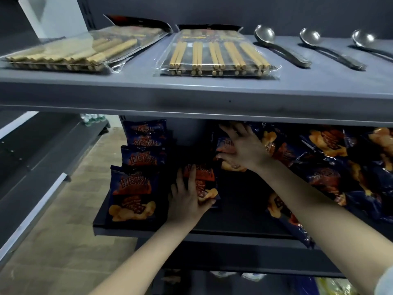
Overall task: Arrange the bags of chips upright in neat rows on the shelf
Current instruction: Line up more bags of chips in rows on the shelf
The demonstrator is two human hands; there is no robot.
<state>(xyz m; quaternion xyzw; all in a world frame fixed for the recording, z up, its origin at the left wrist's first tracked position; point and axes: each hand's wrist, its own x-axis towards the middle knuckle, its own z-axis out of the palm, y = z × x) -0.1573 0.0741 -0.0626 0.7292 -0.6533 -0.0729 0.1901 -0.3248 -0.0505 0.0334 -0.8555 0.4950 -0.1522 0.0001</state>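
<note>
Dark blue chip bags with orange print fill the lower shelf (pixel 234 222). At the left a row of upright bags (pixel 133 194) runs toward the back. My left hand (pixel 187 201) grips a chip bag (pixel 204 177) standing upright beside that row. Further back, my right hand (pixel 242 147) lies with fingers spread on another chip bag (pixel 223 145), its thumb under the bag's lower edge. To the right, a loose heap of bags (pixel 331 165) lies flat and tilted.
The grey upper shelf (pixel 191 96) overhangs the bags closely and carries packs of wooden chopsticks (pixel 217 56) and metal ladles (pixel 282 47). An aisle floor (pixel 70 231) and another shelf unit (pixel 32 167) lie to the left. More goods show below.
</note>
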